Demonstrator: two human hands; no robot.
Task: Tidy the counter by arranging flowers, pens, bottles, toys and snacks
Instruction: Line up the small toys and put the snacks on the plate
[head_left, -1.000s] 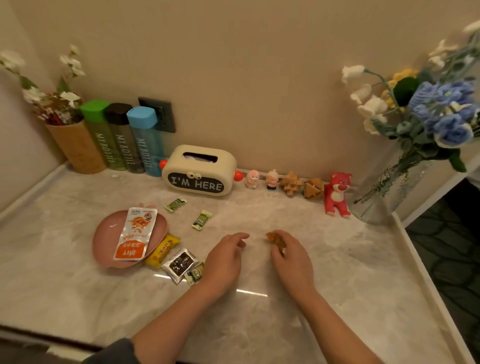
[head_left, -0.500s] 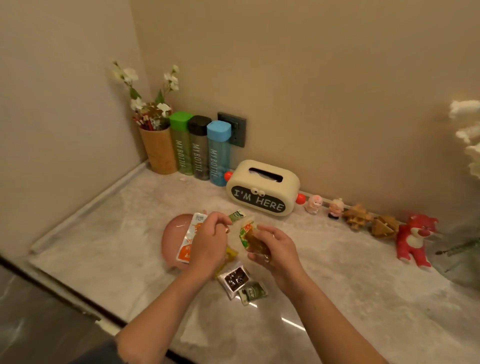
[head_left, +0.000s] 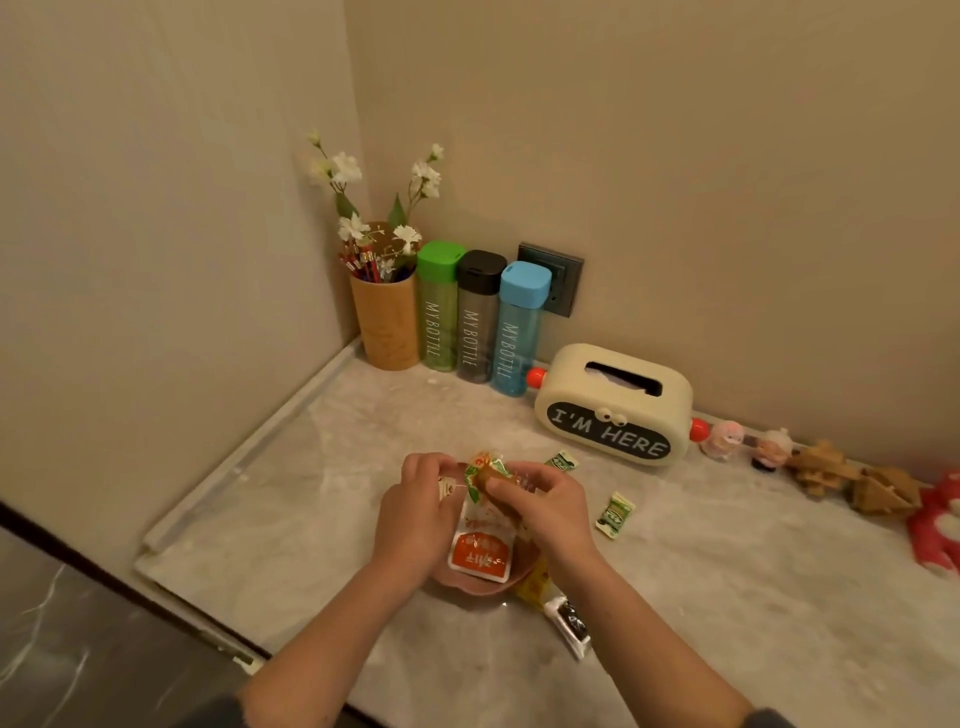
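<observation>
Now I'm on the snacks: my left hand (head_left: 415, 514) and right hand (head_left: 543, 512) both pinch a small wrapped snack (head_left: 485, 469) just above the pink plate (head_left: 467, 588). Next, I reckon, it gets laid on that plate beside the orange sachet (head_left: 479, 555).

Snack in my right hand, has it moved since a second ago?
Yes. The snack, pinched between the left hand and right hand, moved left: it was well right of the pink plate, and is now held above it.
</observation>
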